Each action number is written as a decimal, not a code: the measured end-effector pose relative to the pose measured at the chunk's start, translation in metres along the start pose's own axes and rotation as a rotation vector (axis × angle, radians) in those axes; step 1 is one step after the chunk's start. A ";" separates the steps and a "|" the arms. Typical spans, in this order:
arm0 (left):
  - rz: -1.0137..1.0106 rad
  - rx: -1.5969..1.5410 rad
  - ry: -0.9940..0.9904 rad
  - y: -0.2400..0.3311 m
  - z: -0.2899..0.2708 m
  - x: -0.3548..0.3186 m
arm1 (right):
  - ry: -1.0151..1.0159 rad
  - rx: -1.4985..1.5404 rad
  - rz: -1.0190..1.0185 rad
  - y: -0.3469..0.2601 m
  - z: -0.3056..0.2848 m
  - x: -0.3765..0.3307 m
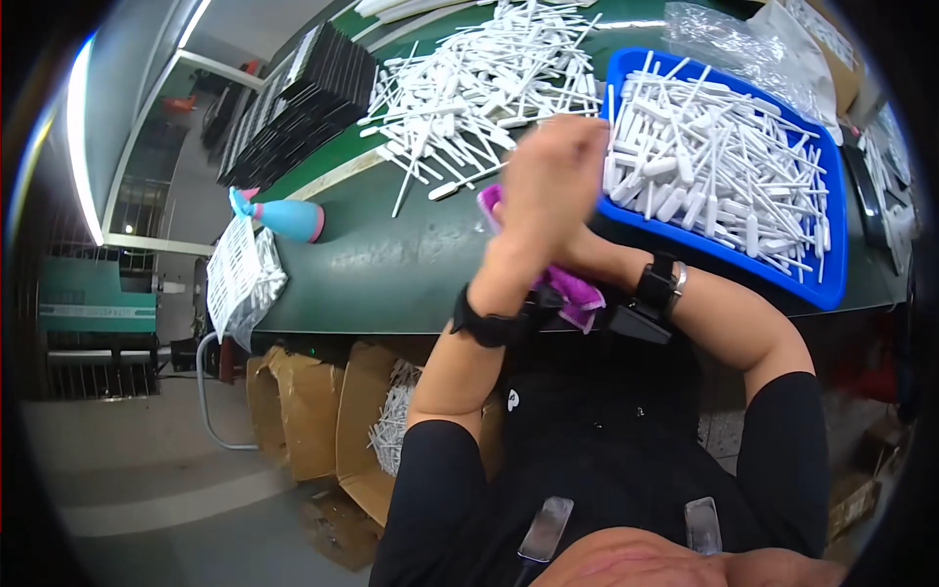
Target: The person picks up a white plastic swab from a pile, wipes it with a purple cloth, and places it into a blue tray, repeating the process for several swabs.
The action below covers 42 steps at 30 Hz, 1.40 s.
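My left hand (556, 171) is raised over the table's near part, beside the blue tray's left edge. It is smeared by motion, so its fingers cannot be read. Behind the left wrist my right hand (590, 250) crosses over, mostly hidden. A purple cloth (575, 296) is bunched in the right hand against the left wrist, showing on both sides of it. Right of the hands, the blue tray (831, 220) is heaped with white plastic droppers (699, 147). A loose pile of the same droppers (489, 78) spreads on the green table (391, 259) beyond my left hand.
A stack of black trays (303, 103) stands at the far left. Near it lie a light-blue bottle (287, 219) and a clear bag of white pieces (256, 279) at the table's edge. Cardboard boxes (360, 430) sit below. Clear plastic wrap (729, 49) lies behind the tray.
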<state>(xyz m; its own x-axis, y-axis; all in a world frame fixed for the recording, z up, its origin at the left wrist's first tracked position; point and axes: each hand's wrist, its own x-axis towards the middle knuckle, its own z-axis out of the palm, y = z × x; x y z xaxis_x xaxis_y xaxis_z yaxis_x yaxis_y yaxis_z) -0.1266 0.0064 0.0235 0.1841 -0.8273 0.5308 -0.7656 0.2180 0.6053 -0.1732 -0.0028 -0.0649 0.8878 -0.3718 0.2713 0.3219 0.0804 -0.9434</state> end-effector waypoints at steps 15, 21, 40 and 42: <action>-0.620 0.154 0.150 -0.097 -0.105 -0.064 | 0.150 0.283 0.407 -0.020 0.001 -0.004; -0.858 -1.441 0.251 -0.061 -0.071 -0.091 | 0.168 0.332 0.394 -0.017 0.001 -0.002; -0.908 -1.135 0.336 -0.056 -0.047 -0.107 | 0.211 0.377 0.370 -0.023 -0.001 -0.001; -0.918 -1.101 0.354 -0.057 -0.047 -0.108 | 0.217 0.362 0.385 -0.017 -0.002 -0.001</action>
<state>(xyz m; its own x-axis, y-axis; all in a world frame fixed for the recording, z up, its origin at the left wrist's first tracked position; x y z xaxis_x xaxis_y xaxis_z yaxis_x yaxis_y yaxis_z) -0.0741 0.1080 -0.0404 0.5961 -0.7585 -0.2633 0.5133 0.1079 0.8514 -0.1806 -0.0060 -0.0492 0.8880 -0.4308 -0.1608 0.1142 0.5453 -0.8304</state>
